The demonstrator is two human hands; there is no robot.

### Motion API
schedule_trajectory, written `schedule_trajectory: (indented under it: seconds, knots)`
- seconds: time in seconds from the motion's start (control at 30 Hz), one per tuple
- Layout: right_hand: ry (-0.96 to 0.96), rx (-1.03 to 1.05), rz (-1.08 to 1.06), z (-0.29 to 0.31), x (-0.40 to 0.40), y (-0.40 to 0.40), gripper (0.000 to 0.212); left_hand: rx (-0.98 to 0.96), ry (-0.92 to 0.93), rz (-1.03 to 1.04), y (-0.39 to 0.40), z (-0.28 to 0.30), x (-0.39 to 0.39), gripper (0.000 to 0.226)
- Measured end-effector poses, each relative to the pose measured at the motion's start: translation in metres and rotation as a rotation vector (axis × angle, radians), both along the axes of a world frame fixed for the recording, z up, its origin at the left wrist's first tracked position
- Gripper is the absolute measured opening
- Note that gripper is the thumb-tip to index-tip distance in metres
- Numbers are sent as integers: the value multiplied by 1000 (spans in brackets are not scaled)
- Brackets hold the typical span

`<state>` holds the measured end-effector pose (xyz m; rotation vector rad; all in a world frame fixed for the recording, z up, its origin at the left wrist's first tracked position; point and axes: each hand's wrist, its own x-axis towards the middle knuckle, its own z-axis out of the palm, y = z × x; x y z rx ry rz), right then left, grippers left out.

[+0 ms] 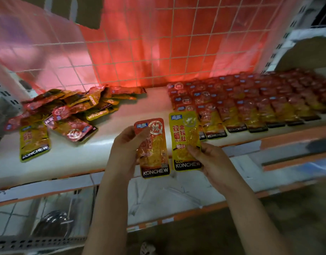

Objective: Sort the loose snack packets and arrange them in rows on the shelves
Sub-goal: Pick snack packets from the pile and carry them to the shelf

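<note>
White shelf (121,115), wire grid back panel (158,43) with red sheet behind it.

Right part of shelf: rows of red-topped packets (250,100), overlapped like shingles from back to front edge, neat and parallel. Far right blurred; count not possible. Judged done, or close to it.

Left part of shelf: loose heap of packets (70,109), red and yellow mixed, tilted and face-down in places. Unsorted. Bare shelf between heap and rows.

One yellow packet (34,142) lying flat apart from heap, at front left, label up.

Left hand (125,150): fingers curled behind a red-topped packet (153,148), thumb on its left edge; held upright in front of shelf edge.

Right hand (211,159): thumb and fingers pinching lower right of a yellow-topped packet (185,142); held upright, just beside the red one, its top overlapping the front of the leftmost row.

Step in hand, judged: comparing or separating the two colours before placing.

Progress, judged: red rows well over half; no yellow row visible yet; heap, stray yellow packet and both held packets left to place. Lower shelf (167,197) shows no packets.
</note>
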<state>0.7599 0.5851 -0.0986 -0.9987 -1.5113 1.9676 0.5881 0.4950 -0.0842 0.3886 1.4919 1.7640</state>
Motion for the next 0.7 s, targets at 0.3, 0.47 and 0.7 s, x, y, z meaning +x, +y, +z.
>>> schedule_trajectory:
  seconds: [0.3,0.47,0.7]
  knots:
    - [12,12,-198,2,163,56,30,21,-15,-124,91,5,148,7]
    - [5,17,-267,10,257,91,34,37,-18,-197,147,8,242,6]
    - [52,-39,-396,6,346,133,33,-16,-2,-315,211,10,342,10]
